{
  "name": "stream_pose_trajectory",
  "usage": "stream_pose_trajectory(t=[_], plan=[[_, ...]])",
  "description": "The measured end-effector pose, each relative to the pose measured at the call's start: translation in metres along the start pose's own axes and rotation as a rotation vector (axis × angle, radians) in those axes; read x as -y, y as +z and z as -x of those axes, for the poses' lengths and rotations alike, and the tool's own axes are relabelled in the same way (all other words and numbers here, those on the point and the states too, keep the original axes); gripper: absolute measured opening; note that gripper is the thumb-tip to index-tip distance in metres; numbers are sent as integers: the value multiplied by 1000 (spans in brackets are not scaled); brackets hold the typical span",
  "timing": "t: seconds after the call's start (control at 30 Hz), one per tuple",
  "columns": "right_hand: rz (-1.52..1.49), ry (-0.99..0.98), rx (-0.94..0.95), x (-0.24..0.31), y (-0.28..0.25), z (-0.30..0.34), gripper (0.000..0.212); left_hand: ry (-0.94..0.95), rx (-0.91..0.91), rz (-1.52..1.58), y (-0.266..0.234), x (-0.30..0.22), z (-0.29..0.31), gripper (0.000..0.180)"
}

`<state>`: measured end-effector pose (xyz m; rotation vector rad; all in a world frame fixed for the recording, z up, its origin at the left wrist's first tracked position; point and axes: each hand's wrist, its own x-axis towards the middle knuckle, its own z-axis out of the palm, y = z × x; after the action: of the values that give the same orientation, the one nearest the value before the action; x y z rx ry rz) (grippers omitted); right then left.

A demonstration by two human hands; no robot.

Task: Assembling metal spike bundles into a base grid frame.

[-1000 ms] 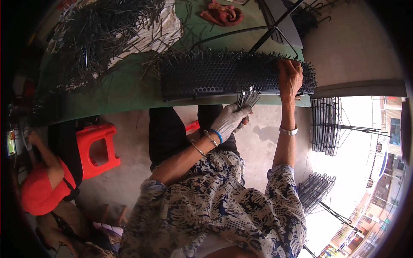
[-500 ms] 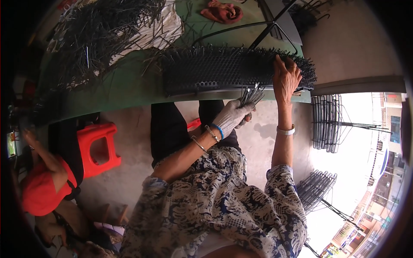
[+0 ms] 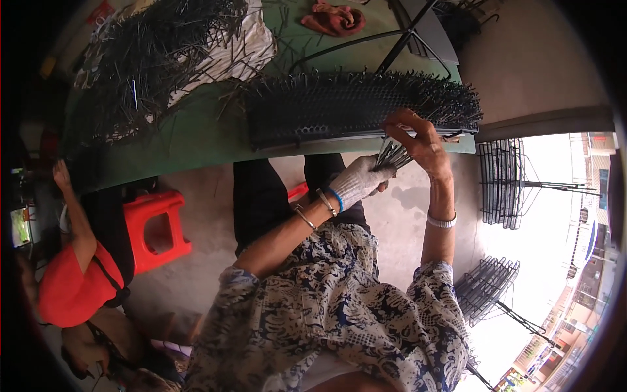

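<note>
My left hand (image 3: 361, 181), in a pale knit glove, is closed round a bundle of thin dark strips (image 3: 394, 157) whose ends fan upward. Just above the bundle is my bare right hand (image 3: 423, 145), its fingers bent and its thumb and fingertips close together at the strip ends. What sits between those fingertips is too small to make out. Behind both hands, a long black block with rows of holes (image 3: 320, 111) lies along the table's near edge. Many dark strip ends stick up from its back and right part, while open holes show along its front left.
A large heap of loose dark strips (image 3: 150, 52) lies on white sheeting at the left of the green table (image 3: 196, 117). A reddish cloth (image 3: 333, 18) and a black metal stand (image 3: 410, 32) are farther back. A red stool (image 3: 153, 232) and a person in red (image 3: 78, 287) are at left; wire racks (image 3: 501, 183) at right.
My right hand has come off the right part of the holed block and moved left and down to the strip ends in my left hand. The left hand still holds the bundle.
</note>
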<state>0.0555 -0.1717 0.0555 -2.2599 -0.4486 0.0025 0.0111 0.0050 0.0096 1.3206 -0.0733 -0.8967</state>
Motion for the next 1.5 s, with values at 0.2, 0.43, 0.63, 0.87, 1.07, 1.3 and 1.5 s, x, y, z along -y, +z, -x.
stream_pose_trajectory(t=[0.2, 0.43, 0.63, 0.87, 1.07, 1.3, 1.5], plan=[[-105, 101, -36, 6, -1, 5, 10, -65, 28, 59, -6, 1, -6, 12], [199, 194, -720, -20, -18, -6, 17, -89, -63, 214, -13, 11, -21, 22], [545, 229, -931, -63, -23, -21, 16, -167, -63, 262, -12, 5, -14, 17], [571, 145, -939, -80, -16, -29, 16, -163, -68, 381, -12, 13, -14, 24], [594, 202, -869, -77, -14, -28, 16, -167, -57, 453, -14, 16, -13, 23], [593, 154, -817, -69, -18, -25, 12, -156, -52, 484, -17, 15, -11, 22], [571, 85, -783, -73, -23, -28, 10, -158, -54, 504, -17, 15, -11, 21]])
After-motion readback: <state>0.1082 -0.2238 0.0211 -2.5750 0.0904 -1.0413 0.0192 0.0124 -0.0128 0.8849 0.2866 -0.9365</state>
